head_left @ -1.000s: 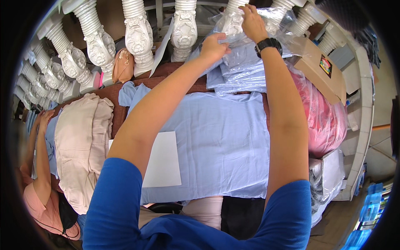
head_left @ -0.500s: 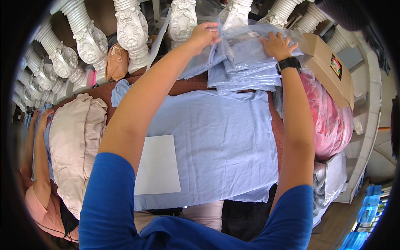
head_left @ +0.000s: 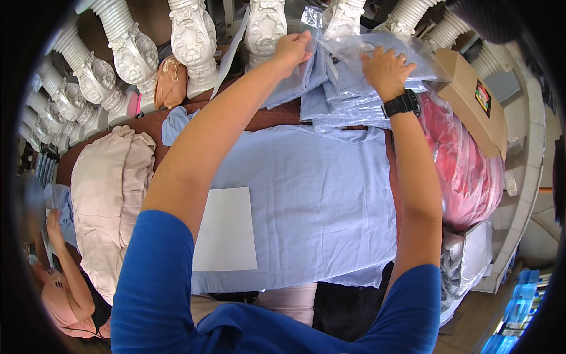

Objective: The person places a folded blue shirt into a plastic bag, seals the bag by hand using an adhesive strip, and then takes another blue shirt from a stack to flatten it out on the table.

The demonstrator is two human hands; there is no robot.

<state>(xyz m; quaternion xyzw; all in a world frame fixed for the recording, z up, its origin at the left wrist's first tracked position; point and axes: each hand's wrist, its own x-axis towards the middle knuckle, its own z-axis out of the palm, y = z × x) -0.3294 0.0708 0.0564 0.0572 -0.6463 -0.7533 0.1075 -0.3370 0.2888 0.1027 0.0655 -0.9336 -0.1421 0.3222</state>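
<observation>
At the far side of the table, my left hand pinches the edge of a clear plastic bag with folded light-blue cloth inside. My right hand, wearing a black watch, lies with fingers spread on a bagged blue garment. Beneath it sits a pile of similar bagged garments. Nearer to me a light-blue garment is spread flat, partly wrinkled. A white rectangular sheet rests on its left part, partly behind my left arm.
White carved balusters line the back, with a brown bag among them. At right stand a cardboard box and red cloth in plastic. Beige cloth is heaped at left, beside another person's arm.
My right hand has shifted slightly left over the bagged garment, its fingers still spread. My left hand stays at the plastic. The other person's arm has moved nearer the lower left.
</observation>
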